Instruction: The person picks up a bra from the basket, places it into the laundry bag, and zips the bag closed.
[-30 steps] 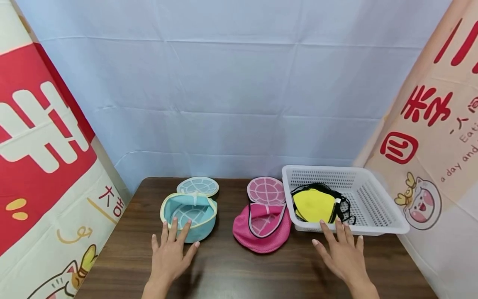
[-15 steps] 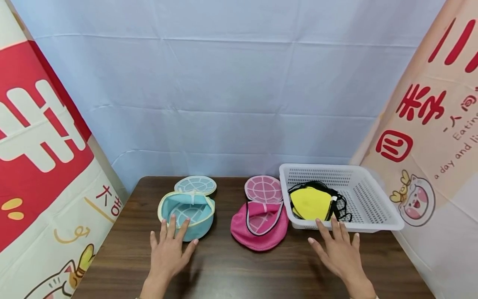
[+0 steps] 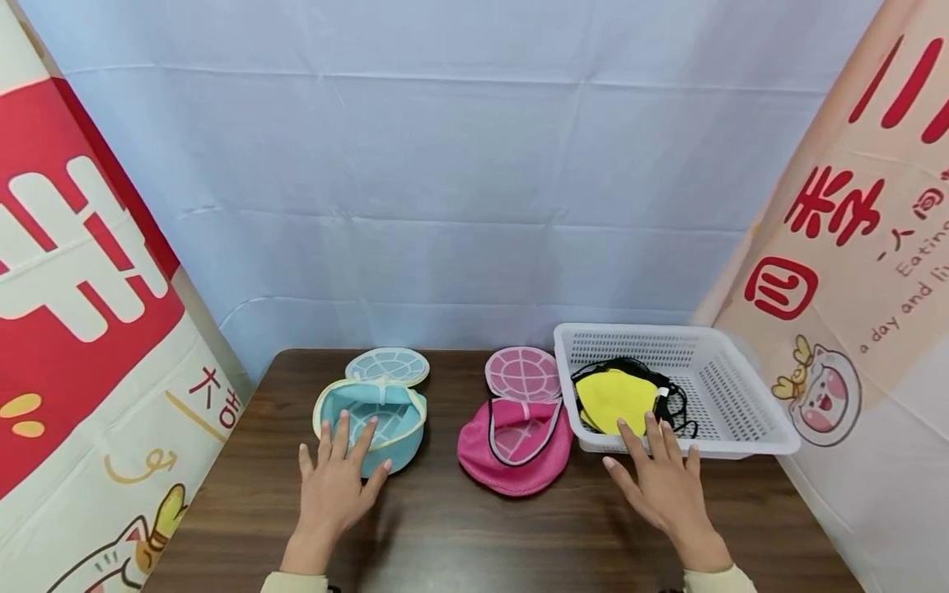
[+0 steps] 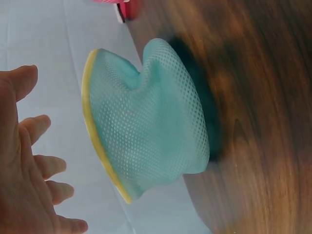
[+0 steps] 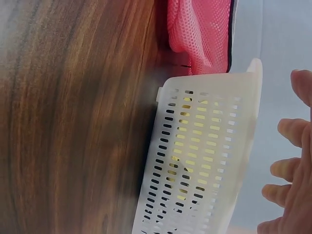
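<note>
In the head view my left hand [image 3: 334, 498] hovers with spread fingers over the near edge of a teal mesh wash bag [image 3: 404, 453]. The bag's round lid [image 3: 388, 364] is flipped back, and its yellow-edged mouth gapes. The left wrist view shows the fingers apart from the mesh bag [image 4: 151, 117]. My right hand [image 3: 667, 494] is held, fingers spread, above the front rim of a white plastic basket [image 3: 749, 449]. Inside lies a yellow cup-shaped cloth piece [image 3: 615, 399] with black straps; its exact kind is unclear. Neither hand holds anything.
Between the hands lies a pink mesh wash bag [image 3: 482, 469], its round lid [image 3: 523, 373] folded back, close to the basket's left side. Everything stands on a dark wooden table [image 3: 460, 543]. A pale blue curtain [image 3: 445, 165] hangs behind, with printed cloths on both sides.
My right hand has moved slightly forward and left, further over the basket's front rim. The left hand has barely moved. The view has shifted slightly; the bags and basket look unmoved.
</note>
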`<state>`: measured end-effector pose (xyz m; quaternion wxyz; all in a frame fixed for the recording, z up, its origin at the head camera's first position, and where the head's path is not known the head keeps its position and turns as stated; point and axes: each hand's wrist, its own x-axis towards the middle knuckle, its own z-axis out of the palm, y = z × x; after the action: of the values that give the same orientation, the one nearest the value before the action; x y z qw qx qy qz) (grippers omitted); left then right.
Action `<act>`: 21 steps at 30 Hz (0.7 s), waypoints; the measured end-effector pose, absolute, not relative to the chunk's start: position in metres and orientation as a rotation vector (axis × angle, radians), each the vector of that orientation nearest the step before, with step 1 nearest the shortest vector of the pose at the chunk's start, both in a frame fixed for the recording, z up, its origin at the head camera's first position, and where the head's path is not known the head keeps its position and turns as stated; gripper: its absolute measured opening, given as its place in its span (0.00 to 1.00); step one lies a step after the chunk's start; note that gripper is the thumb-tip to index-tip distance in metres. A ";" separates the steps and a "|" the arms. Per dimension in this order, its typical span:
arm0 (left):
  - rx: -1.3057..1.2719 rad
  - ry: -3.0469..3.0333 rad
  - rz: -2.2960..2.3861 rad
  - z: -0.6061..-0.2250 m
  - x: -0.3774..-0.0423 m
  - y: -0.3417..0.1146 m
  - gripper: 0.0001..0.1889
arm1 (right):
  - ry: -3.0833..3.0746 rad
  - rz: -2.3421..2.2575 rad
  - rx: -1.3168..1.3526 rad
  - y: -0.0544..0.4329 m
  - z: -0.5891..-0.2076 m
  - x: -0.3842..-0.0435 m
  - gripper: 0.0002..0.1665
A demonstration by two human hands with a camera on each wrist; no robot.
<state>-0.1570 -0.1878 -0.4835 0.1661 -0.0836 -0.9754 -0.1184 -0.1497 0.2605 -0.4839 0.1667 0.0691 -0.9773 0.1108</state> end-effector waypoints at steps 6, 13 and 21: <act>-0.239 -2.774 -0.353 -0.482 -0.160 -0.190 0.33 | -2.796 0.316 0.198 0.260 -0.484 -0.157 0.37; -0.259 -2.781 -0.342 -0.479 -0.167 -0.189 0.33 | -2.821 0.320 0.187 0.263 -0.476 -0.163 0.38; -0.251 -2.795 -0.340 -0.474 -0.173 -0.187 0.33 | -2.845 0.314 0.168 0.265 -0.476 -0.164 0.38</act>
<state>-0.1734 -0.1867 -0.4742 0.1568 -0.0876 -0.9765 -0.1189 -0.1644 0.2649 -0.4761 0.1370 0.0582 -0.9829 0.1085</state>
